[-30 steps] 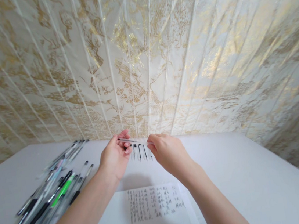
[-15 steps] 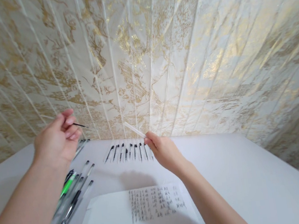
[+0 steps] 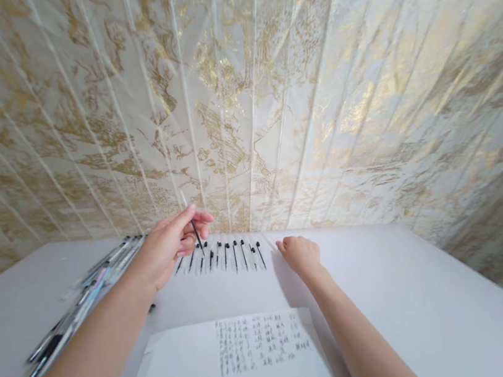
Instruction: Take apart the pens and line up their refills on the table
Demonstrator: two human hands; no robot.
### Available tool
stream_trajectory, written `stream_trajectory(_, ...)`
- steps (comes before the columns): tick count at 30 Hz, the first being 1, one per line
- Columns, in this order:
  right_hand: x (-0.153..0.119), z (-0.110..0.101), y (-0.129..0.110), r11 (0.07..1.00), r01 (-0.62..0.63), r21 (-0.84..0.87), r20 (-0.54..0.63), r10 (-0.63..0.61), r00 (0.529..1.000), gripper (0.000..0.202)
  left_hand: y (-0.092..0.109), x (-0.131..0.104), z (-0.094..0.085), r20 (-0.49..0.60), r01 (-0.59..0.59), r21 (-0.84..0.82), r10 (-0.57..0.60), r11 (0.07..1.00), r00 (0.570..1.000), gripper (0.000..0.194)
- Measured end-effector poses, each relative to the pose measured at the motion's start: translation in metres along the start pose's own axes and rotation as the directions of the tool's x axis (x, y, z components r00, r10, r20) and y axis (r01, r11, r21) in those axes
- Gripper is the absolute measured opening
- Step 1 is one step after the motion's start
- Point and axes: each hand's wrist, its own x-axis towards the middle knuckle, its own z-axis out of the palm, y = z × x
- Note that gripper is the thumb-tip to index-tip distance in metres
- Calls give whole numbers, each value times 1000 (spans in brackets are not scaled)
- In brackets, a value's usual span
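My left hand (image 3: 172,243) pinches a thin pen refill (image 3: 197,233), its dark end slanting down and its pale end rising above the fingers. It is raised over the left part of a row of pen parts (image 3: 235,256), small black caps and dark-tipped pieces on the white table. To the right of that row, my right hand (image 3: 302,256) is closed, low over the table. A clear pen barrel (image 3: 267,239) shows faintly at its fingertips, hard to see against the pale background.
A sheet of paper (image 3: 179,373) with handwriting lies at the front. Several pens (image 3: 64,324) lie in a bundle on the left, partly behind my left arm. A gold-patterned curtain (image 3: 233,122) hangs along the back edge of the white table (image 3: 437,312).
My left hand has moved right with the refill, which has turned to point downward. My right hand has moved right and down, lowering the clear barrel from its raised position.
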Motion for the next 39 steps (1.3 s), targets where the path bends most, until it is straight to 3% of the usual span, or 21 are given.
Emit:
stream_trajectory(10, 4, 14, -7, 999, 44, 20, 83, -45, 996, 31, -20, 1, 16, 31, 37, 349, -51, 936, 998, 39)
stream_trajectory(20, 3, 15, -13, 993, 68, 98, 106, -78, 991, 28, -45, 5, 21, 79, 61, 429, -105, 901, 991, 34)
stream_trajectory(26, 1, -3, -11, 963, 114, 244, 91, -140, 986, 27, -57, 5, 29, 87, 40, 415, -84, 909, 993, 30)
stream_trajectory(28, -6, -14, -16, 919, 195, 343, 109, -245, 964, 25, -61, 5, 32, 83, 19, 405, -57, 914, 995, 29)
stream_trajectory(32, -27, -33, -38, 763, 347, 545, 169, -505, 846, 25, -70, 4, 41, 111, -38, 367, -3, 929, 994, 26)
stream_trajectory(34, -34, -38, -45, 721, 371, 584, 171, -557, 813, 22, -72, 3, 43, 136, -60, 349, 13, 935, 991, 25)
stream_trajectory(36, -33, -38, -43, 749, 360, 557, 172, -527, 832, 20, -71, 5, 41, 139, -71, 352, 22, 933, 990, 27)
stream_trajectory(39, -19, -32, -29, 876, 263, 404, 153, -349, 925, 20, -61, 10, 27, 89, -68, 387, 36, 919, 995, 31)
